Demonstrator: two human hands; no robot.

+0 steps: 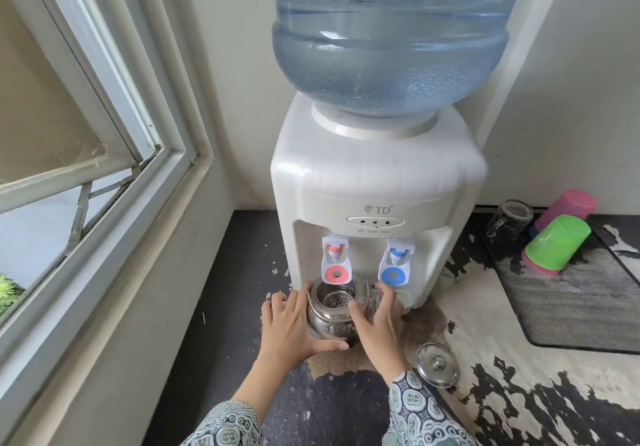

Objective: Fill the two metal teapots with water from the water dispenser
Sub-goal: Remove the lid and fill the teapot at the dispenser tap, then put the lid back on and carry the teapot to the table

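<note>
A metal teapot (330,310), open on top with a strainer inside, sits under the red tap (336,261) of the white water dispenser (374,182). My left hand (289,327) grips the pot's left side, thumb curled under its front. My right hand (377,321) holds its right side, fingers reaching toward the blue tap (394,265). The pot's metal lid (438,365) lies on the counter to the right. A big blue water bottle (388,36) tops the dispenser. Only one teapot is visible.
A window frame (104,154) runs along the left wall. At the right, a dark mesh mat (581,293) carries a green cup (556,243), a pink cup (568,206) and an upturned glass mug (509,218). The counter surface (519,393) is dark with peeling patches.
</note>
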